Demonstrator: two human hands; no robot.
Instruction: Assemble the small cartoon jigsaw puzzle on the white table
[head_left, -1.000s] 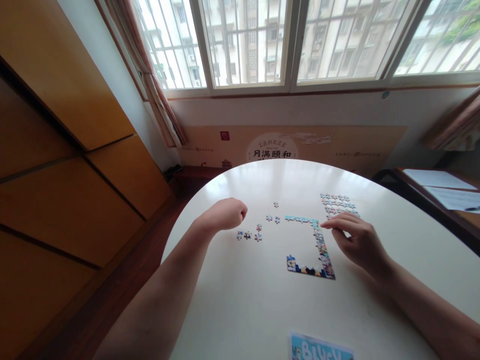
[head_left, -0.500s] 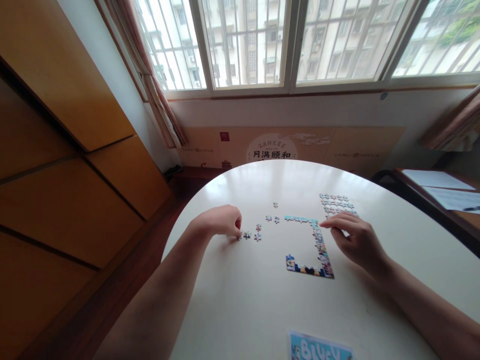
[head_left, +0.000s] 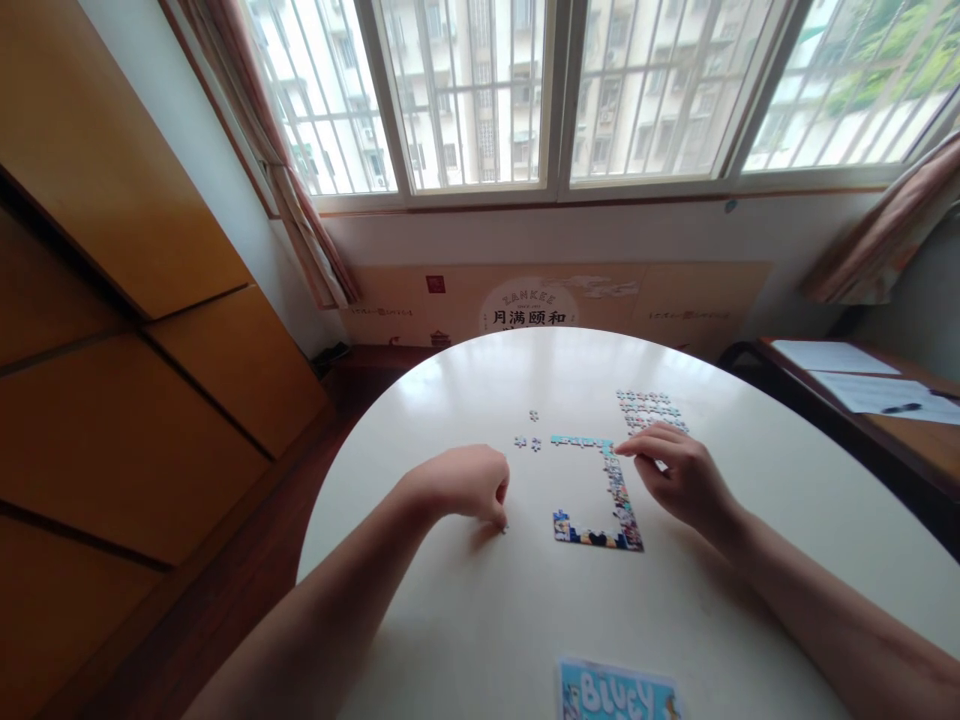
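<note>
Where the round white table (head_left: 435,620) meets the bottom of the view, a blue item lettered "BLUEY" (head_left: 619,693) lies partly cut off by the edge. Farther in, to the left, the person's left hand (head_left: 466,483) bends down to the tabletop, thumb and forefinger pinching what looks like a jigsaw piece (head_left: 505,529), only a sliver of it showing; the remaining fingers curl inward. To the right of that hand lies a partly joined jigsaw border (head_left: 598,540), shaped like a backward C, with bottom, right and top strips. The person's right hand (head_left: 675,472) hangs beside its upper right corner, forefinger stretched to the pieces, thumb apart below; whether the fingertip touches them cannot be told. Past the left hand, three loose pieces (head_left: 535,444) sit left of the top strip, and rows of unjoined pieces (head_left: 646,402) spread behind the right hand, partly hidden. Beyond the table, papers (head_left: 892,397) lie at right, a beige "ZANKEE" poster (head_left: 675,300) lines the wall, and a barred window (head_left: 480,90) rises above.
</note>
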